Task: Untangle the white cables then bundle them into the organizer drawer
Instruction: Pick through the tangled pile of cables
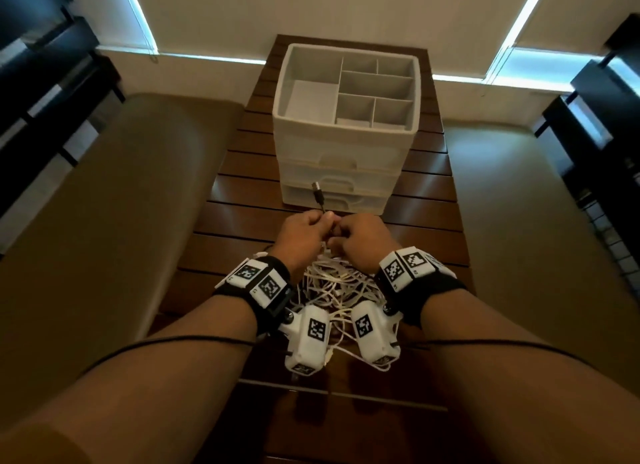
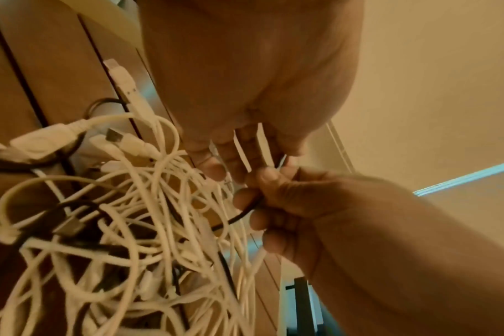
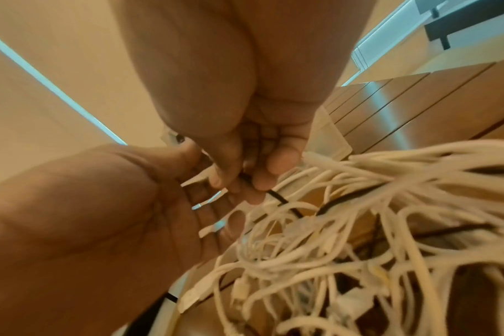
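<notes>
A tangle of white cables lies on the slatted wooden table, beneath and between my wrists; it fills the left wrist view and the right wrist view. A few black cables run through it. Both hands meet just above its far edge. My left hand pinches a black cable whose USB plug points up toward the organizer. My right hand curls its fingers round the same black cable lower down. The white organizer stands behind, its drawers closed.
The organizer's top tray has several bare compartments. Tan upholstered seats flank the narrow table on both sides. Dark furniture stands at the room's edges. Loose white USB plugs lie on the slats beside the tangle.
</notes>
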`<state>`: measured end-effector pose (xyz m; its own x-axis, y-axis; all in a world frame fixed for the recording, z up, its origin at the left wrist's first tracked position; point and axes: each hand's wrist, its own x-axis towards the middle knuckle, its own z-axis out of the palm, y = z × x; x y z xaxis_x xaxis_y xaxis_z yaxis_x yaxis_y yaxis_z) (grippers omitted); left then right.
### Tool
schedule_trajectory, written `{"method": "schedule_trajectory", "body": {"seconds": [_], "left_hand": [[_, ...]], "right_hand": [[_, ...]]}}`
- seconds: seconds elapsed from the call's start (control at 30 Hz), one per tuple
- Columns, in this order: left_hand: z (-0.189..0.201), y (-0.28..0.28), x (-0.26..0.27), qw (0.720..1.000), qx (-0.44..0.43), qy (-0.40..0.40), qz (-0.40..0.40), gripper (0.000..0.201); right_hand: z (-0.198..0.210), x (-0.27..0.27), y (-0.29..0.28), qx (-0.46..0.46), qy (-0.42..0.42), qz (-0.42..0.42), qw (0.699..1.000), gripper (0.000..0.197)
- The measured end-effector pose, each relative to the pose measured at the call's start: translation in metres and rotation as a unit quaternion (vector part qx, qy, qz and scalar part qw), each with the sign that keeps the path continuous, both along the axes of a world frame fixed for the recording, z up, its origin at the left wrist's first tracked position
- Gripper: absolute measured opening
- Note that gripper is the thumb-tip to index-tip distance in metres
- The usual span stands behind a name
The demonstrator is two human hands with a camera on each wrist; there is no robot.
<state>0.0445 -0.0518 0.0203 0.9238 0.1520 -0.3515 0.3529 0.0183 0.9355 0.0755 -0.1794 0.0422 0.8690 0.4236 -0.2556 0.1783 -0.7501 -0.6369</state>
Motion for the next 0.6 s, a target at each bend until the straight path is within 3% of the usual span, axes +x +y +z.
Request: {"method": "schedule_trajectory", "body": {"seconds": [0.13, 0.27, 0.43, 0.6], "left_hand": [[0.023, -0.008, 0.007, 0.992, -0.108, -0.015, 0.067, 0.024], [0.036, 0.004, 0.014, 0.989, -0.128, -0.065, 0.027, 0.028], [0.057, 0.033, 0.014, 0.987, -0.001, -0.156, -0.045, 0.028], [0.066, 0.066, 0.001, 0.937, 0.225, -0.235, -0.124, 0.022]], "right_hand": [[-0.005, -0.008, -0.012, 0.068, 0.109, -0.027, 0.991, 0.020], [-0.015, -0.013, -0.016, 0.050, 0.117, -0.017, 0.992, 0.014], [-0.012, -0.008, 0.001, 0.023, 0.088, 0.001, 0.996, 0.011], [0.003, -0.005, 0.013, 0.038, 0.017, -0.021, 0.999, 0.020]]}}
